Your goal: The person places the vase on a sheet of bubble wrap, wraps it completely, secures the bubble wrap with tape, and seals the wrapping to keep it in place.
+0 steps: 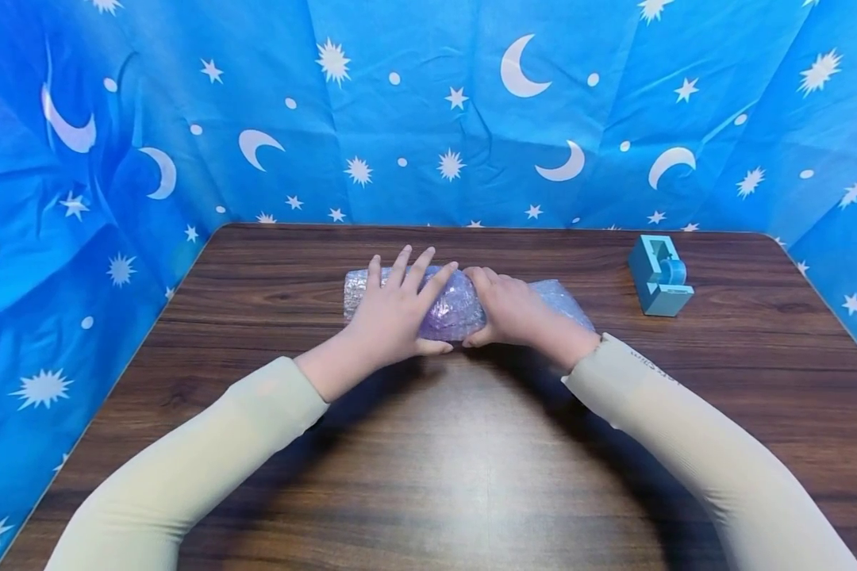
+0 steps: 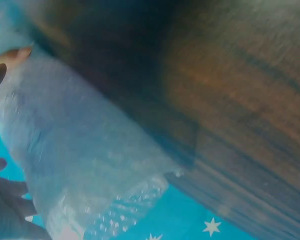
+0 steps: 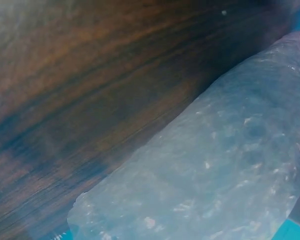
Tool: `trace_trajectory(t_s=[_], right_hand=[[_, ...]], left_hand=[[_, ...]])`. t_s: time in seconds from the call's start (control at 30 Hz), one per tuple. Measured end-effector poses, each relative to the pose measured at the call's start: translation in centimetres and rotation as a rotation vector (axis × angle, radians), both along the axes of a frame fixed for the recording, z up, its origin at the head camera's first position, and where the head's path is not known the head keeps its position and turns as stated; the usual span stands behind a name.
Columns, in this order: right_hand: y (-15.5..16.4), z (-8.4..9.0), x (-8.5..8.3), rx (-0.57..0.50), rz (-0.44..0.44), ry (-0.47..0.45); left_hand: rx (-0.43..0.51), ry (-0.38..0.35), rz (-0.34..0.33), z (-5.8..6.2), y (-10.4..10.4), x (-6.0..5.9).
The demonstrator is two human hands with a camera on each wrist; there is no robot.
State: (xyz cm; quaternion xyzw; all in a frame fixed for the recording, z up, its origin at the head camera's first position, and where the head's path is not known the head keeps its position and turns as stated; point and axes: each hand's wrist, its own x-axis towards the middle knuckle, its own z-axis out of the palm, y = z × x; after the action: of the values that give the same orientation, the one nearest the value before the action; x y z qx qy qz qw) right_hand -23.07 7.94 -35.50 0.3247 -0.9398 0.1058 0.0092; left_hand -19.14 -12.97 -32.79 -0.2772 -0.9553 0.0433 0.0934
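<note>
A bundle of clear bubble wrap (image 1: 455,309) with something purple showing through lies across the far middle of the table. My left hand (image 1: 391,316) rests over its left part, fingers spread and fairly straight, thumb along the near side. Around the right part my right hand (image 1: 510,308) curls, fingertips over the top and thumb at the near edge. Both wrist views show the wrap close up: its loose left end (image 2: 90,145) and its right end (image 3: 205,170) stick out past the hands. What is wrapped inside cannot be made out clearly.
A light blue tape dispenser (image 1: 662,277) with a roll of tape stands right of the bundle. The dark wooden table (image 1: 457,460) ends at a blue curtain (image 1: 428,103) patterned with moons and stars, which also hangs along both sides.
</note>
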Motion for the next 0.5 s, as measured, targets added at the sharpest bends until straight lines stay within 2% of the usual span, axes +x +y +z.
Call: trace_trajectory(t_s=[0.2, 0.5], right_hand=[[0.0, 0.2, -0.2, 0.017, -0.016, -0.055], [-0.1, 0.5, -0.8, 0.013, -0.038, -0.134]], left_hand=[[-0.039, 0.105, -0.029, -1.3, 0.2, 0.2], [-0.071, 0.161, -0.032, -2.3, 0.2, -0.2]])
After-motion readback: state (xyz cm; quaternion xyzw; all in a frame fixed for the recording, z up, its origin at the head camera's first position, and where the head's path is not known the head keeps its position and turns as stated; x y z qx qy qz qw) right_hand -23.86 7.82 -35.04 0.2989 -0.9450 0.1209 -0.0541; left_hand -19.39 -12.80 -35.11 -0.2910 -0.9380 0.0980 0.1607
